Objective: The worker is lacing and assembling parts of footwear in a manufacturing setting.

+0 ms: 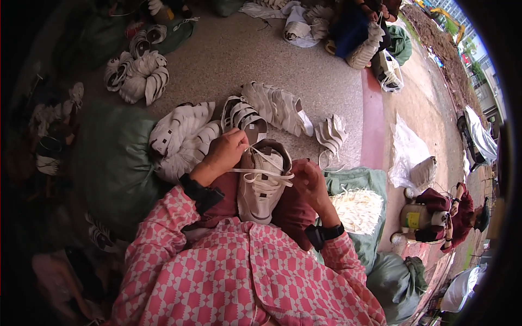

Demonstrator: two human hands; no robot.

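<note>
An off-white upper of a lace-up shoe (260, 201) rests upright between my knees, its dark collar opening (274, 146) away from me. A pale shoelace (261, 172) crosses its front in loose strands. At the upper left of the collar, my left hand (225, 151) is closed, thumb and forefinger pinching a strand of the lace. My right hand (314, 183), fingers curled, is at the right side of the upper, where the lace strands reach its fingertips. Its grip is partly hidden.
Nested stacks of shoe uppers (185, 136) lie ahead on the floor, with another stack (277, 108) beyond. A green sack (117, 157) bulges at my left. Bundled pale laces (356, 211) lie on green cloth (375, 182) at my right. A seated person (440, 217) works further right.
</note>
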